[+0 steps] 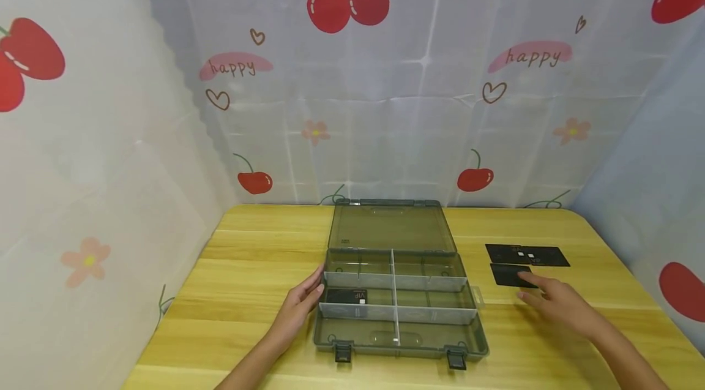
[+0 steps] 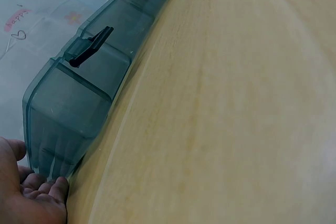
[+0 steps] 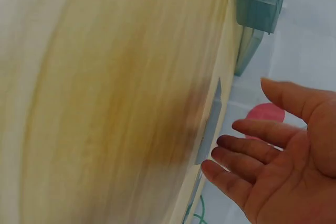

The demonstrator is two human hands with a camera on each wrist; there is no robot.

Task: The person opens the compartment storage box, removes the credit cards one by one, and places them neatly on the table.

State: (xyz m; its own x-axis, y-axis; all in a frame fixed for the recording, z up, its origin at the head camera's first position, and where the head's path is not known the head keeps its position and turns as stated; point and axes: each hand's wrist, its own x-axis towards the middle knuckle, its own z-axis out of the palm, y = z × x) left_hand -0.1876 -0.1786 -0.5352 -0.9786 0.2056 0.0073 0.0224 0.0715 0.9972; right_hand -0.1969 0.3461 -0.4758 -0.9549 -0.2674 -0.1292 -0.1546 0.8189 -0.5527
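A translucent green divided storage box (image 1: 400,350) lies on the table with its lid (image 1: 392,228) folded back. One black card (image 1: 344,296) marked VIP is in the left middle compartment. My left hand (image 1: 300,304) rests against the box's left side; in the left wrist view its fingers (image 2: 44,188) touch the end wall. To the right of the box, my right hand (image 1: 562,304) reaches over the nearest black card (image 1: 503,275), index fingertip at its right part. The right wrist view shows that hand with spread fingers. Two more black cards (image 1: 501,253) (image 1: 548,256) lie just behind.
White dividers (image 1: 360,312) split the box into several compartments. Two black latches (image 1: 343,352) hang at its front edge. The wooden table (image 1: 264,255) is enclosed by a cherry-printed cloth (image 1: 352,102) at the back and both sides.
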